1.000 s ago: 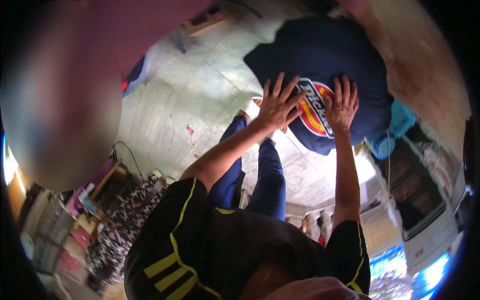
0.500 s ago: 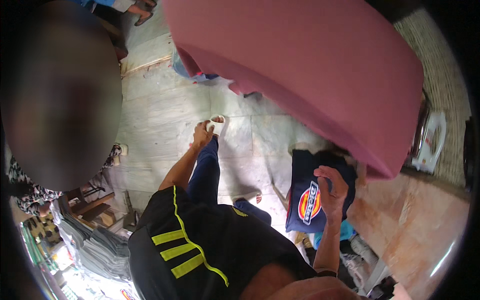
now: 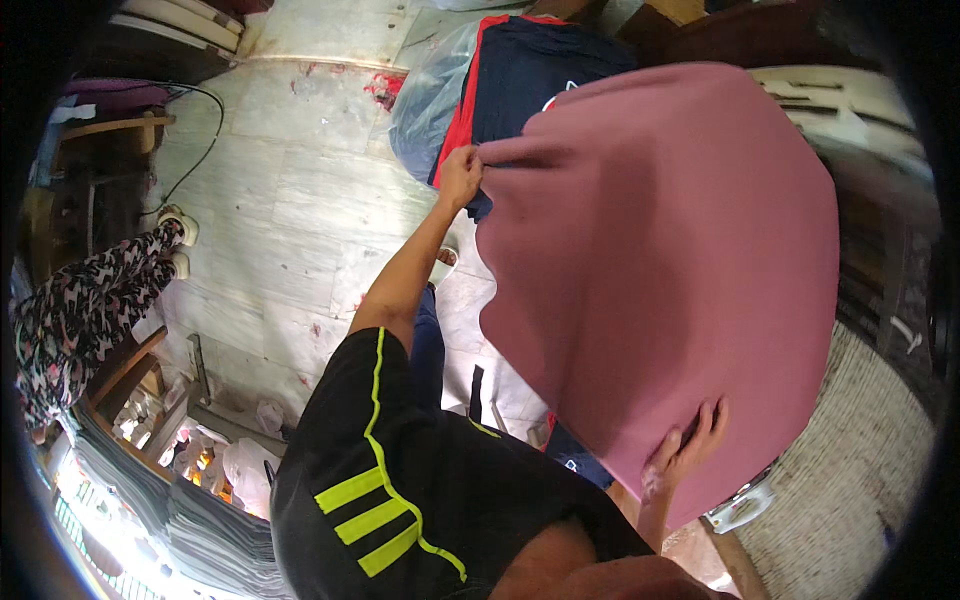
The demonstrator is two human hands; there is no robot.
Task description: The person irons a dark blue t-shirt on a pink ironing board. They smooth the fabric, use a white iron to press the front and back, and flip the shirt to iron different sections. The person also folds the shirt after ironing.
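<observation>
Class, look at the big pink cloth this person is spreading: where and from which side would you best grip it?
Grip the pink cloth at its corners, as the left hand and right hand do, pinching the edge from outside: it hangs limp, so opposite corners keep it flat.

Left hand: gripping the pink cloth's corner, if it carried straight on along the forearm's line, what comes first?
Probably the navy garment with red trim just beyond the left hand; depth is unclear.
</observation>
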